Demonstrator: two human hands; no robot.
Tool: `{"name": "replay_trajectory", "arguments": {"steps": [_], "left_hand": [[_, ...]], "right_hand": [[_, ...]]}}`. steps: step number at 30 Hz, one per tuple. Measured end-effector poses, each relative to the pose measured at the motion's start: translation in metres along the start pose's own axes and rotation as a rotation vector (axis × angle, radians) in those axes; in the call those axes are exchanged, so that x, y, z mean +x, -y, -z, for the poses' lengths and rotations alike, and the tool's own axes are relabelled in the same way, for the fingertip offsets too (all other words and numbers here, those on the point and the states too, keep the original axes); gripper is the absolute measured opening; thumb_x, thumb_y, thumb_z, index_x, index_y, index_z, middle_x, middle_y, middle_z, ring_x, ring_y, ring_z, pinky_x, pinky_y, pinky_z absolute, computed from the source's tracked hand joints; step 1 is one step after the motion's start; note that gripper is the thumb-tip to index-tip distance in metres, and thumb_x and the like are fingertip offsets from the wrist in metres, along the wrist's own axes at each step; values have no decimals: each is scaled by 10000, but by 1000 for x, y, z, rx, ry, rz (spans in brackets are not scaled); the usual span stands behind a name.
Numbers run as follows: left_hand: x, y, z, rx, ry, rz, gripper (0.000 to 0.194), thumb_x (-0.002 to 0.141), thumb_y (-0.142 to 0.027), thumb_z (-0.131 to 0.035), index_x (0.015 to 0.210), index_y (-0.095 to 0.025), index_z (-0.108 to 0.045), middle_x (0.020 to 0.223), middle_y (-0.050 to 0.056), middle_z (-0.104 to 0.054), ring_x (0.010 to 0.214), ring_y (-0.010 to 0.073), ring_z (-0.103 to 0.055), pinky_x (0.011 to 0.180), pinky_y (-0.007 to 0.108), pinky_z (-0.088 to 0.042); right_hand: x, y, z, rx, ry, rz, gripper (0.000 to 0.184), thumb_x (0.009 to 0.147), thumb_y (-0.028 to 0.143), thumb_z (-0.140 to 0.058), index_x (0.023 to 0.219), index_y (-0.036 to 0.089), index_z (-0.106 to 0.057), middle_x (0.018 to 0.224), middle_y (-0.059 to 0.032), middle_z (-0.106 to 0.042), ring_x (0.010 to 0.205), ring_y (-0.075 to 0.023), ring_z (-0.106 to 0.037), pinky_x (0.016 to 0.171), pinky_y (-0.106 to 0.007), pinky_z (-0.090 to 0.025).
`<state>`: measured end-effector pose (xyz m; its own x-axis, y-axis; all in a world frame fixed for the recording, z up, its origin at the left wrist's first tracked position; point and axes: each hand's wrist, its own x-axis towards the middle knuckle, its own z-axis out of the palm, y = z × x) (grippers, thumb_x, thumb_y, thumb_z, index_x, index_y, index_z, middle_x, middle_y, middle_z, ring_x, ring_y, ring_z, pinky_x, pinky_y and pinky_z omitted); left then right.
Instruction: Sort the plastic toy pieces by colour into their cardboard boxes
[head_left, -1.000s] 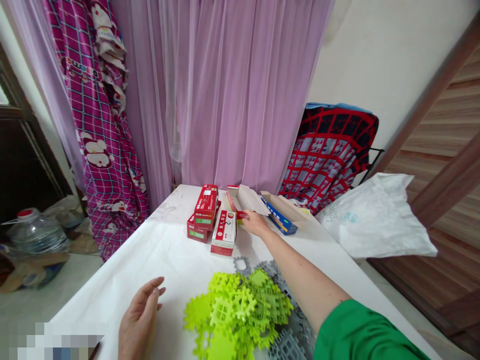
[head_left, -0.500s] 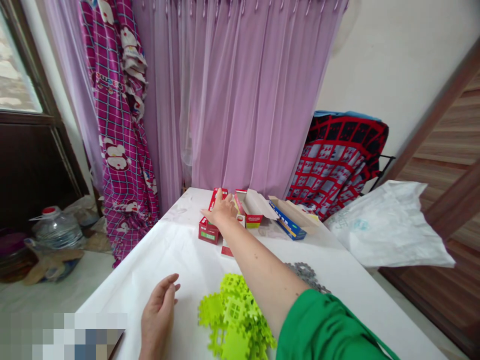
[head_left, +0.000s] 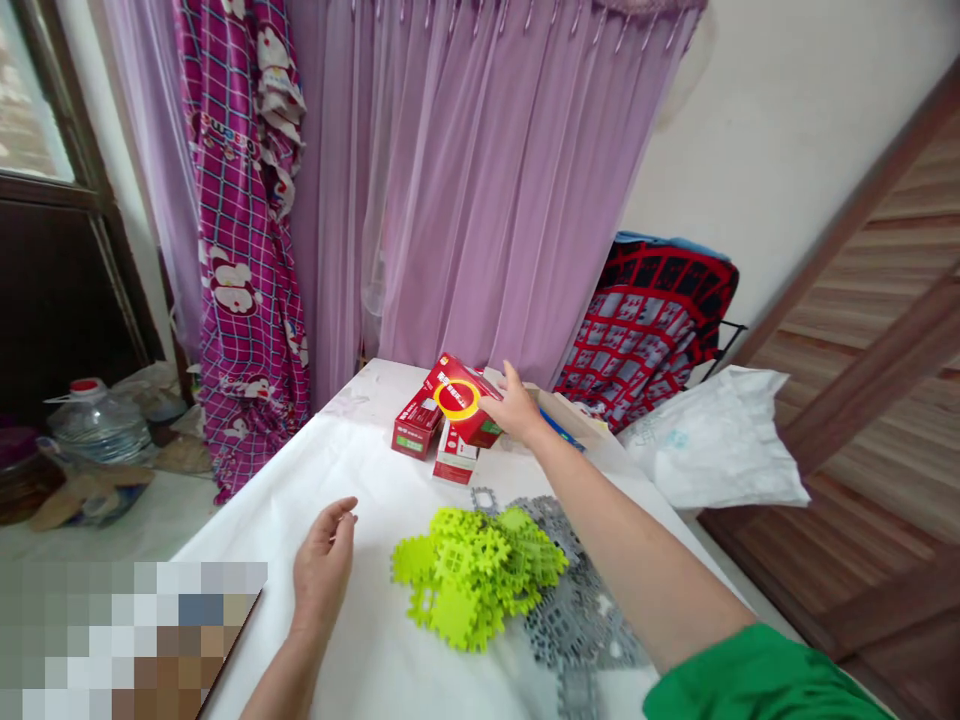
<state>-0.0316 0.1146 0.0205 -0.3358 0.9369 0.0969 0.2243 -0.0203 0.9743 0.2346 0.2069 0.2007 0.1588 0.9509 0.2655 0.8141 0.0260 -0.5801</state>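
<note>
My right hand grips a red box with a yellow ring on its face. The box is tilted above two more boxes at the far part of the table: a red one with a green label, and a red and white one. My left hand is over the near left of the table, fingers loosely bent and holding nothing. Between my arms lies a heap of lime-green notched plastic pieces. Grey notched pieces lie beside it, partly under my right forearm.
A blue box stands at the back right, partly hidden by my hand. A white bag is at the table's right side. The white tabletop ends before a purple curtain. A water jug stands on the floor at left.
My right hand has moved right with the red box, turning its ringed face into view. My left hand stays about where it was. The view has shifted, showing more of the grey pieces.
</note>
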Motion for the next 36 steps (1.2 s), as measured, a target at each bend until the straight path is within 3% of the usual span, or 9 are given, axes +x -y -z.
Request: {"name": "replay_trajectory", "arguments": {"steps": [3, 6, 11, 16, 20, 26, 30, 34, 36], "left_hand": [[-19, -7, -12, 96, 181, -154, 544, 708, -600, -575, 1114, -251, -675, 1198, 92, -701, 1162, 292, -621, 1028, 461, -449], [-49, -18, -33, 201, 399, -308, 611, 662, -592, -660, 1197, -297, -666, 1383, 81, -603, 1323, 318, -506, 1165, 529, -276], [-92, -49, -77, 796, 704, -523, 747, 819, -664, -503, 1466, -300, -419, 1573, 112, -365, 1472, 347, -276, 1169, 639, -154], [-118, -80, -126, 896, 723, -570, 828, 808, -705, -487, 1508, -287, -339, 1575, 140, -354, 1462, 384, -278, 1142, 715, -48], [-142, -95, -168, 917, 744, -628, 885, 761, -764, -484, 1506, -308, -340, 1584, 128, -340, 1465, 394, -262, 1138, 696, 101], [-165, -103, -222, 947, 853, -675, 857, 742, -638, -573, 1507, -345, -321, 1598, 113, -312, 1447, 393, -289, 1145, 711, -7], [-141, -105, -226, 997, 853, -662, 759, 768, -481, -561, 1485, -326, -367, 1555, 111, -393, 1397, 372, -381, 1142, 713, -63], [-105, -102, -193, 1059, 782, -604, 669, 745, -273, -523, 1412, -251, -493, 1429, 159, -539, 1328, 372, -474, 1137, 707, 36], [-94, -99, -170, 1044, 764, -569, 609, 734, -256, -520, 1341, -262, -567, 1365, 148, -599, 1335, 372, -472, 1135, 706, 49]], "right_hand": [[-46, -37, 37, 113, -53, -20, 945, 722, 307, -630, 1555, 207, -196, 1416, -148, -529, 1112, -264, -629, 958, -381, -492], [-94, -78, 72, 137, -132, -44, 963, 687, 290, -645, 1551, 234, -225, 1389, -130, -551, 1043, -250, -652, 905, -368, -516], [-151, -150, 112, 189, -266, -194, 968, 674, 348, -635, 1547, 235, -232, 1367, -139, -561, 997, -246, -664, 852, -383, -534], [-180, -208, 127, 241, -410, -257, 967, 679, 426, -625, 1539, 195, -247, 1342, -167, -577, 959, -261, -669, 877, -423, -522], [-187, -232, 130, 247, -467, -291, 976, 670, 441, -620, 1538, 188, -254, 1325, -167, -586, 1025, -288, -657, 900, -439, -515], [-182, -246, 128, 302, -498, -288, 979, 673, 430, -650, 1538, 208, -248, 1337, -153, -580, 1061, -275, -651, 947, -422, -496], [-178, -245, 124, 357, -512, -276, 981, 692, 417, -634, 1547, 199, -206, 1373, -165, -550, 1105, -273, -634, 974, -421, -485], [-178, -242, 119, 348, -537, -265, 965, 714, 409, -614, 1553, 208, -183, 1384, -168, -542, 1141, -281, -620, 982, -431, -482], [-180, -240, 117, 322, -531, -248, 956, 718, 403, -614, 1553, 219, -187, 1385, -163, -544, 1140, -287, -621, 980, -441, -486]]}}
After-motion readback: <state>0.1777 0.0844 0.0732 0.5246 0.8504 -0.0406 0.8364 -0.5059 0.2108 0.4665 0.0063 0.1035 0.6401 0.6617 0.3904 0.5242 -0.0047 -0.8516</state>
